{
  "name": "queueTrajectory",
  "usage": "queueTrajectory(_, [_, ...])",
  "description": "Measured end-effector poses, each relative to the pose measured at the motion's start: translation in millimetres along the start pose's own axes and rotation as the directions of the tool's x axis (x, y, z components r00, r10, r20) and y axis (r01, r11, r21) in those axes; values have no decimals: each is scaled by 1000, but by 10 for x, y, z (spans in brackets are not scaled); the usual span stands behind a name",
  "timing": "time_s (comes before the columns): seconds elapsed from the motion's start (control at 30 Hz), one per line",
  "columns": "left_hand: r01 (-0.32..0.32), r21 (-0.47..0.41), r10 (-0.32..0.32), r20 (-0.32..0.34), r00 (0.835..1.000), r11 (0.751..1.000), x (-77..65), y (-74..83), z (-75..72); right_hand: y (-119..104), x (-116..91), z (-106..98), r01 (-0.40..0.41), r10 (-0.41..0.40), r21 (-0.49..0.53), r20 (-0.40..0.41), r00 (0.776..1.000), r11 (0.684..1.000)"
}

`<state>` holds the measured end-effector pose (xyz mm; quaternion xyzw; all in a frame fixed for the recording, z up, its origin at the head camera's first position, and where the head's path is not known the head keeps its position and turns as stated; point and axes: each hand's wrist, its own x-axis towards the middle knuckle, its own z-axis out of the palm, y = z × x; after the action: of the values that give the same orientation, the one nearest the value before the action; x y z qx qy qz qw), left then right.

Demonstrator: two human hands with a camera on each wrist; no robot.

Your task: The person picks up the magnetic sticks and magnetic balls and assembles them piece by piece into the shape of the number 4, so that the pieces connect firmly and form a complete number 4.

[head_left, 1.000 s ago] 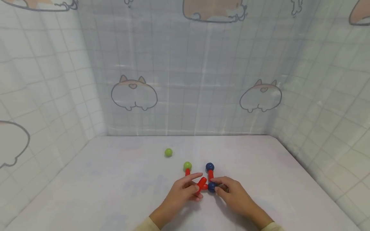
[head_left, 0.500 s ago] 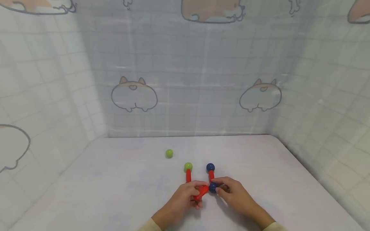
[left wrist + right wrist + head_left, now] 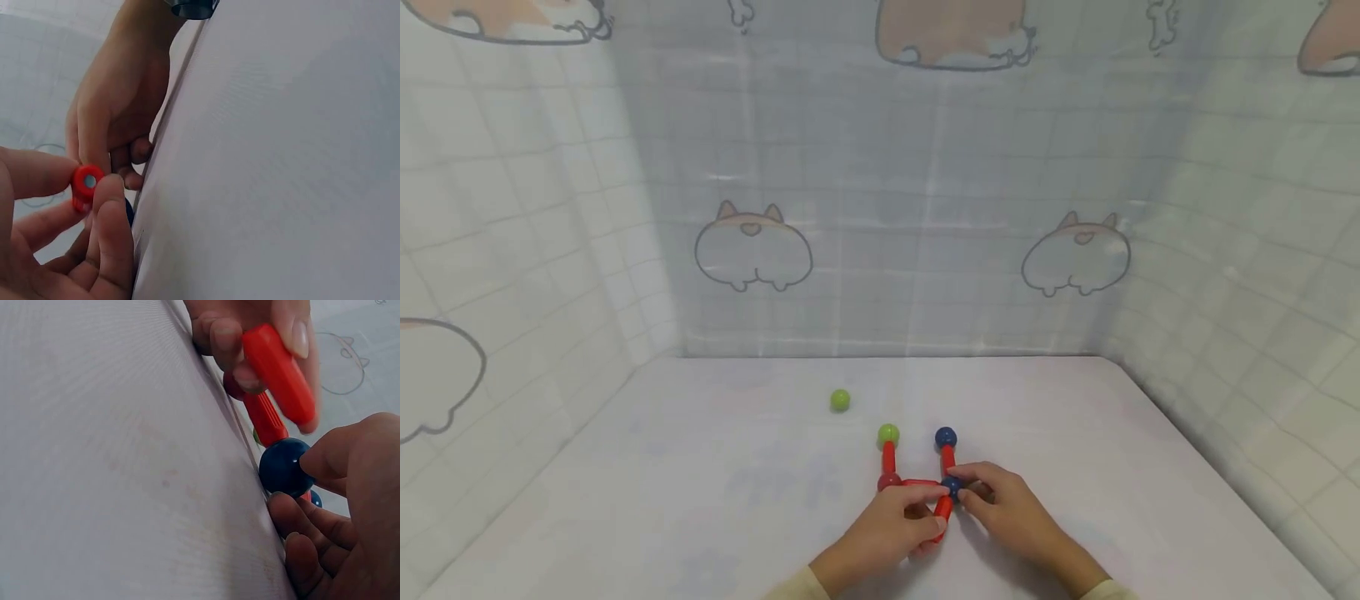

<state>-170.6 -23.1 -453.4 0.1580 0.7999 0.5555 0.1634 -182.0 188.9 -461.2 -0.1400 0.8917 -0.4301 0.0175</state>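
My left hand (image 3: pixel 887 527) pinches a red magnetic rod (image 3: pixel 943 510) between thumb and fingers. The left wrist view shows that rod (image 3: pixel 82 187) end-on, with a silvery tip. In the right wrist view the held rod (image 3: pixel 278 375) is close to a dark blue ball (image 3: pixel 284 465); whether they touch cannot be told. My right hand (image 3: pixel 1015 508) grips this blue ball (image 3: pixel 952 487) on the table. Another red rod (image 3: pixel 921 482) joins it to a dark red ball (image 3: pixel 889 481). Further rods lead back to a green ball (image 3: pixel 888 433) and a second blue ball (image 3: pixel 945 437).
A loose green ball (image 3: pixel 840 400) lies on the white table (image 3: pixel 700 467), behind and left of the joined pieces. A curtain (image 3: pixel 880 275) with cartoon dogs rises at the table's back edge and along both sides.
The left hand has shifted slightly right and nearer, turning its red rod towards the held blue ball. The dark red ball has come into view. The right hand keeps its hold.
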Motion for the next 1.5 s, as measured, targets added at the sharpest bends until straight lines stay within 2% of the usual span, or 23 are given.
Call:
queueTrajectory(0.33, [-24,92,25,-12,1000,995,9,-5,40,28,6,-9,8,-8,-8,11,1000,1000])
queueTrajectory(1.1, [22,46,-22,2,1000,999,76,48,26,-5,55,-9,2,-2,-22,5,1000,1000])
queueTrajectory(1.27, [36,49,-37,9,999,998,95,62,19,6,61,-3,24,-24,-17,-2,1000,1000])
queueTrajectory(1.5, [77,75,-76,-15,997,994,93,109,30,2,60,1,28,-28,2,1,1000,1000])
